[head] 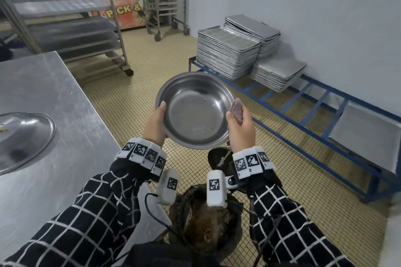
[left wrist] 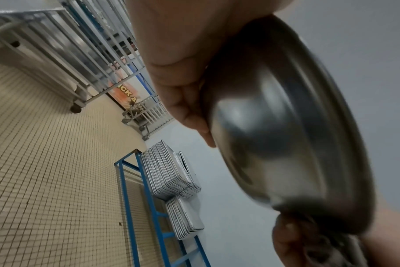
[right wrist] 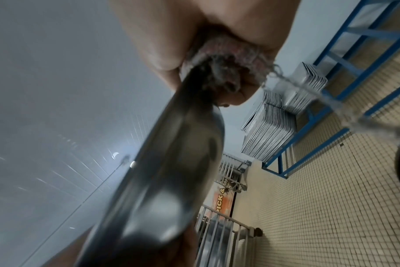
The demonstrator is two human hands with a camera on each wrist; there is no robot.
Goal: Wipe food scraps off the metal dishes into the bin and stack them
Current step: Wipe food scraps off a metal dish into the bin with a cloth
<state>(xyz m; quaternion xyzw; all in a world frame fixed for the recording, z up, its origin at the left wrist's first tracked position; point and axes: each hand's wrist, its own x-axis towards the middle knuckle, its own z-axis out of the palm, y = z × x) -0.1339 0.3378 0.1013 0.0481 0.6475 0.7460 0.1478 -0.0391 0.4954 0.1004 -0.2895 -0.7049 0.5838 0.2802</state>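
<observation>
A round metal dish is held tilted toward me over the floor, its inside nearly bare with a few small specks. My left hand grips its left rim, thumb on the inner edge. From the left wrist view the dish's underside fills the right, fingers beneath it. My right hand holds a crumpled pinkish-grey cloth against the dish's right rim; the right wrist view shows that cloth pinched at the dish edge. A dark bin with brown scraps sits below my wrists. An upturned metal dish lies on the table.
The steel table runs along my left. A blue floor rack with stacks of baking trays lines the right wall. Wheeled tray racks stand at the back. A black lid-like object lies on the tiled floor below the dish.
</observation>
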